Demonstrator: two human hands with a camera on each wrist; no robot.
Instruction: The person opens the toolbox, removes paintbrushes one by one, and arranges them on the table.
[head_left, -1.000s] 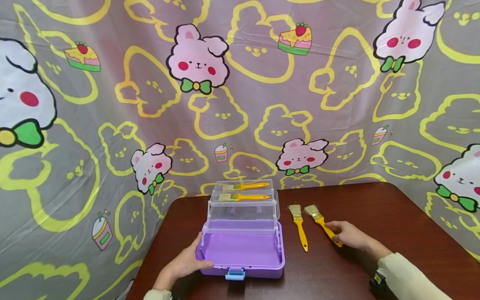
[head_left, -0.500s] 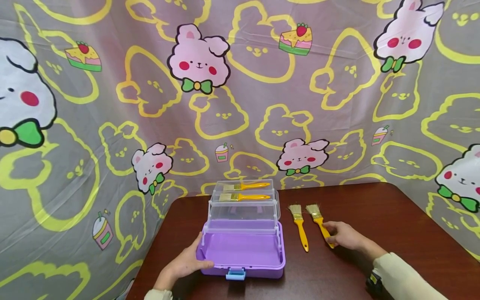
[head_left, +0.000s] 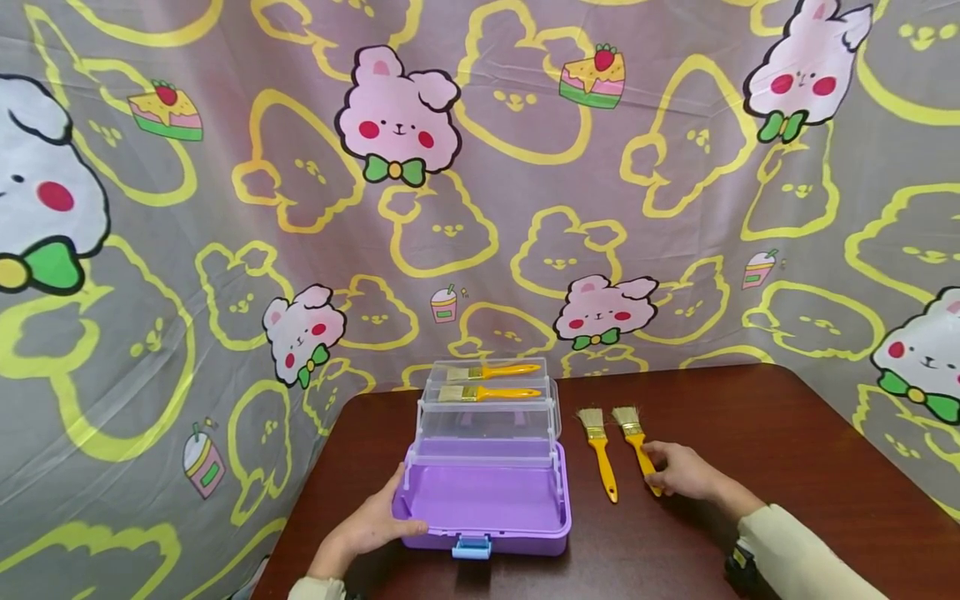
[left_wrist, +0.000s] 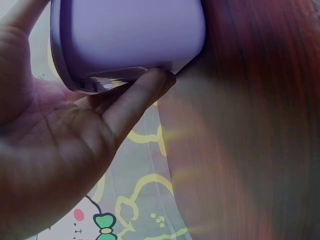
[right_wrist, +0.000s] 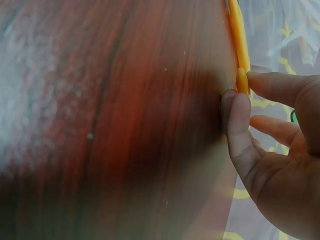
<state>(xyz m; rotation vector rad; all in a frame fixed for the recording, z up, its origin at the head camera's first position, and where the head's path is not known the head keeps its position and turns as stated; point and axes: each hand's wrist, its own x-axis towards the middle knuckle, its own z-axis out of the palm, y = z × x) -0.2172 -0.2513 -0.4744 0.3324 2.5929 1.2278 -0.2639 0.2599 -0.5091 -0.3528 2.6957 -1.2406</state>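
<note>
My left hand (head_left: 371, 521) holds the left end of an open purple toolbox (head_left: 525, 546), its thumb at the front rim. In the left wrist view, fingers spread against the purple wall (left_wrist: 135, 35). My right hand (head_left: 686, 473) pinches the handle end of a yellow-handled paintbrush (head_left: 637, 450) lying on the table. The right wrist view shows thumb and fingertips at the tip of that yellow handle (right_wrist: 240, 40). Another paintbrush (head_left: 600, 454) lies just left of it, nearly parallel, bristles pointing away. Two more paintbrushes rest crosswise in the toolbox's raised clear trays (head_left: 487, 425).
A light blue latch (head_left: 472, 547) hangs at the toolbox's front. The clear lid (head_left: 557, 417) is folded back behind the trays. The brown table (head_left: 787, 450) ends at a patterned cloth (head_left: 675, 250) that hangs behind and at both sides.
My right hand has shifted left, swinging the handle of the right paintbrush toward the other one, so the two now lie closer to parallel. The left hand and toolbox stay put.
</note>
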